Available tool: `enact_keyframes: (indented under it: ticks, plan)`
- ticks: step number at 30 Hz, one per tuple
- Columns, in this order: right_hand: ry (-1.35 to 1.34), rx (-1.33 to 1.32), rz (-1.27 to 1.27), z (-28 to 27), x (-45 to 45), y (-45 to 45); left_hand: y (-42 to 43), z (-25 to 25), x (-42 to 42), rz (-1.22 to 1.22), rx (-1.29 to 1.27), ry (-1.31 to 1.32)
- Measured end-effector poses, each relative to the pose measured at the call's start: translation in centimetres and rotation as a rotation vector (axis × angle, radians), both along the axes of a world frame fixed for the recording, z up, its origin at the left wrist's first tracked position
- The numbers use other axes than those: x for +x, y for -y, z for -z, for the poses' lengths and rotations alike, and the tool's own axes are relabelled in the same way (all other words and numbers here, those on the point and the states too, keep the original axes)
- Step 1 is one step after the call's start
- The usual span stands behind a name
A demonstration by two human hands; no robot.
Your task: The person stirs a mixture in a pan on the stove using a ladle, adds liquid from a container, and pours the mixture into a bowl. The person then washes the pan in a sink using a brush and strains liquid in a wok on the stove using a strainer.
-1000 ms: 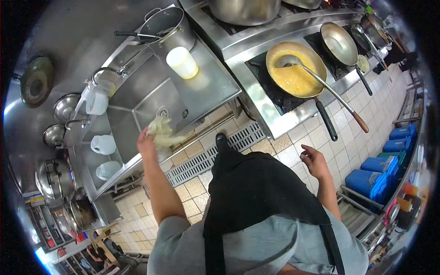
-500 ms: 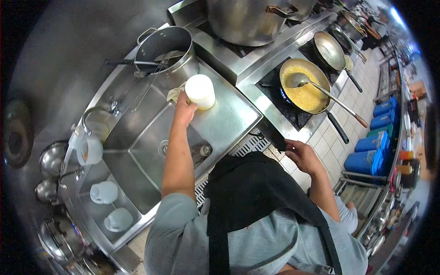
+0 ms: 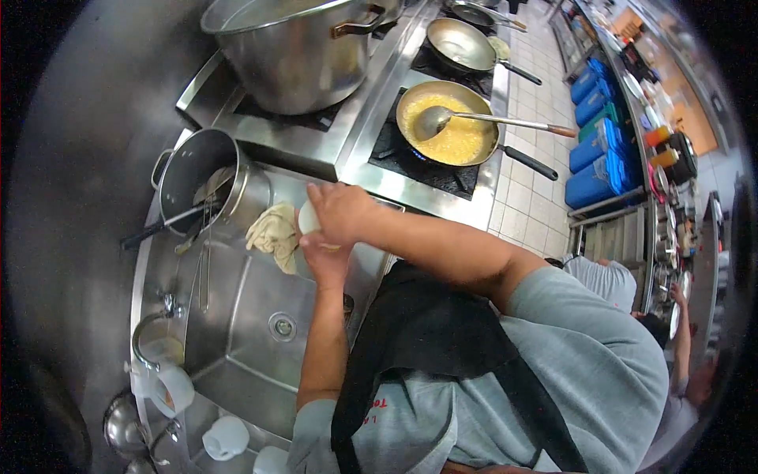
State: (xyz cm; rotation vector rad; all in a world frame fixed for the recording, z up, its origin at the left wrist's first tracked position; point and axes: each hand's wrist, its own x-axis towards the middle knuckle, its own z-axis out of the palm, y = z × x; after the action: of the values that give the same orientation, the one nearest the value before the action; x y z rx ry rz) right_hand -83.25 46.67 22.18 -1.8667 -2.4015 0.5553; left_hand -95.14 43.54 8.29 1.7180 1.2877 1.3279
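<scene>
A white container point(image 3: 306, 219) is held between my two hands over the steel counter beside the sink. My left hand point(image 3: 324, 257) grips its lower part. My right hand point(image 3: 339, 213) is closed over its upper end, hiding most of it, so I cannot tell whether it has a lid. Left of my hands, a crumpled cream cloth point(image 3: 274, 235) lies near the sink's edge. On the burner beyond, a frying pan point(image 3: 474, 99) holds bubbling yellow liquid. A ladle point(image 3: 434, 123) rests in it, its long handle lying across the rim.
A deep pot point(image 3: 251, 197) with utensils stands by the sink point(image 3: 260, 316). A large stockpot point(image 3: 304, 71) and another frying pan point(image 3: 462, 43) occupy the stove. White jugs point(image 3: 226, 437) sit near the faucet. Blue bins point(image 3: 592, 180) line the right side, and another person point(image 3: 600, 280) is nearby.
My right hand has come from beside the stove across to the white container in my left hand. The view has turned, shifting the stove left.
</scene>
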Motion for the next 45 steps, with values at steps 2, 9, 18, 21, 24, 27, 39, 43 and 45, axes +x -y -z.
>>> enact_keyframes:
  ticks: [2,9,18,21,24,27,39,43,45]
  plan:
    - [0.09,0.042,-0.018,-0.6,-0.8,1.2,-1.2,1.1,-0.9,0.022,0.379,-0.904]
    - [0.217,0.054,-0.366,0.3,-0.9,1.3,-0.1,-2.1,-1.0,0.235,0.0,-0.545]
    - [0.178,-0.026,-0.231,-1.3,-0.3,1.9,0.7,-1.5,-1.2,0.188,0.013,-0.502]
    - [0.101,0.217,-0.495,3.1,0.4,1.7,-0.2,2.3,-2.0,0.206,0.166,-0.955]
    - [0.091,0.258,-0.415,-0.8,-0.3,2.6,0.5,-1.2,-1.5,0.183,0.095,-0.54]
    - [0.159,-0.069,-0.239,-2.7,-0.3,3.1,1.0,-1.8,-1.2,0.133,0.069,-0.472]
    - [0.122,0.082,-0.2,-0.8,-0.6,3.5,1.6,-3.4,-1.1,0.192,-0.036,-0.75]
    - [0.087,0.239,-0.613,2.2,0.4,2.7,1.4,-3.5,-1.4,0.239,-0.125,-0.715]
    - [0.026,0.542,-0.501,3.5,0.1,3.4,1.5,-0.5,-2.0,0.258,0.003,-0.689]
